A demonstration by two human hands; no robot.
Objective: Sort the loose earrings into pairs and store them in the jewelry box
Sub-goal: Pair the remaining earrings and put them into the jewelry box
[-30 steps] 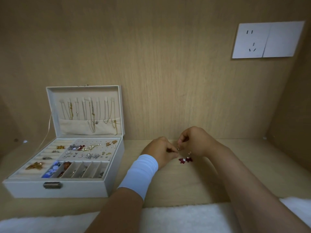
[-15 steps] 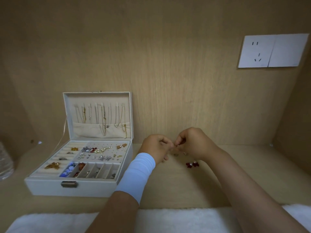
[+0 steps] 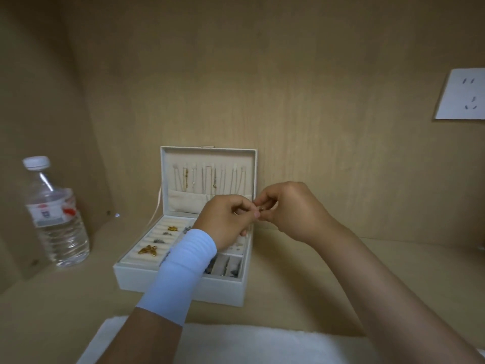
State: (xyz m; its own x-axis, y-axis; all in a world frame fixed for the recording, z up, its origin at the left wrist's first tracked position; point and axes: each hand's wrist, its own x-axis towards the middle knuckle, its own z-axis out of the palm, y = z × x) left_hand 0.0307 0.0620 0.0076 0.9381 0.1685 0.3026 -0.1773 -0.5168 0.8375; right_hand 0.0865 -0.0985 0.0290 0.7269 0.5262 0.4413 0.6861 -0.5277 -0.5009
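Towelling, white and fluffy (image 3: 262, 345), lies along the near edge of the tabletop (image 3: 301, 285). Both forearms reach over it, the left one wearing a white wristband (image 3: 183, 269). Just beyond, left of the tabletop's middle, stands the open jewelry box (image 3: 181, 287). Gold pieces (image 3: 148, 250) sit on its ring rolls at the left, and narrow compartments run along its front right. Above the box's right back corner the left hand (image 3: 225, 219) and right hand (image 3: 294, 208) meet fingertip to fingertip. Both have curled fingers pinching a tiny earring (image 3: 261, 209), too small to make out its shape. Behind them the lid (image 3: 207, 149) stands upright with necklaces (image 3: 210, 179) hanging inside. A water bottle (image 3: 55, 216) stands near the left back corner. A wall socket (image 3: 462, 97) is on the back panel, far right.
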